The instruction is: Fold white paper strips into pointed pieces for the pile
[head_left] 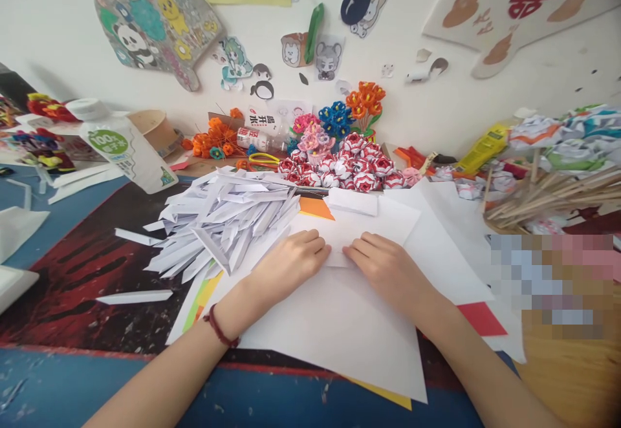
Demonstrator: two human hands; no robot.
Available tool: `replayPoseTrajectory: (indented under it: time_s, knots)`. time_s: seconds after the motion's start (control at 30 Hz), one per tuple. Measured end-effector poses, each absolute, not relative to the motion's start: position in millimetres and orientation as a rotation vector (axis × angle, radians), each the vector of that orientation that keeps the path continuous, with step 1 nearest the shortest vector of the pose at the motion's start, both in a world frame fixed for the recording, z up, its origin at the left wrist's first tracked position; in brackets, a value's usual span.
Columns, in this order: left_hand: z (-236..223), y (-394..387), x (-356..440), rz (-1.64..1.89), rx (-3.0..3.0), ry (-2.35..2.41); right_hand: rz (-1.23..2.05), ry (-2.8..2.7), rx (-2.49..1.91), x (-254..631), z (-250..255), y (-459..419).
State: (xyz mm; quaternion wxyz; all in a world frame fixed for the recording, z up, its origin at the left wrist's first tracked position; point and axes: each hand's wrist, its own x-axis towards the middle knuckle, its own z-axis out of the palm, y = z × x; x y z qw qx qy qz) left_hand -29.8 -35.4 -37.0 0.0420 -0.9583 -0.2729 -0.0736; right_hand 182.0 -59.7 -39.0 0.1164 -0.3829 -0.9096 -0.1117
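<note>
A small white paper sheet (338,256) lies on top of a larger white sheet (339,337). My left hand (303,250) has its fingers curled at the near left edge of the small sheet. From the other side, my right hand (371,253) holds the same edge with bent fingers and thumb, a short gap away. The fingertips partly hide the edge. Just beyond my hands rests a folded white paper piece (353,202). To the left of my left hand is a heap of folded white paper strips (228,218).
A white bottle (121,147) leans at the back left. Red-and-white paper flowers (356,166) and orange flowers (366,99) line the wall. Wooden sticks (538,195) lie at right. Red paper (482,319) peeks out under white sheets. A single strip (136,297) lies on the dark mat (87,273).
</note>
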Motion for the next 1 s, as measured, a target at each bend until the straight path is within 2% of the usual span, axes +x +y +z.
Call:
replayPoseTrajectory:
  time_s: [0.47, 0.63, 0.8, 1.0]
  knots:
    - [-21.8, -43.3, -31.7, -0.185, -2.853, -0.904, -0.227, -2.640, -1.335, 177.3, -36.8, -67.4]
    - [-22.7, -40.7, -35.2, -0.323, -2.876, -1.039, -0.145, -2.605, -1.363, 179.9, -35.5, -68.0]
    - [-37.1, -29.6, -29.6, -0.603, -2.884, -1.303, 0.037, -2.451, -1.387, 181.9, -36.8, -66.0]
    - [-44.4, -22.5, -21.8, -0.758, -3.005, -1.310, 0.228, -2.227, -1.474, 178.7, -39.5, -60.1]
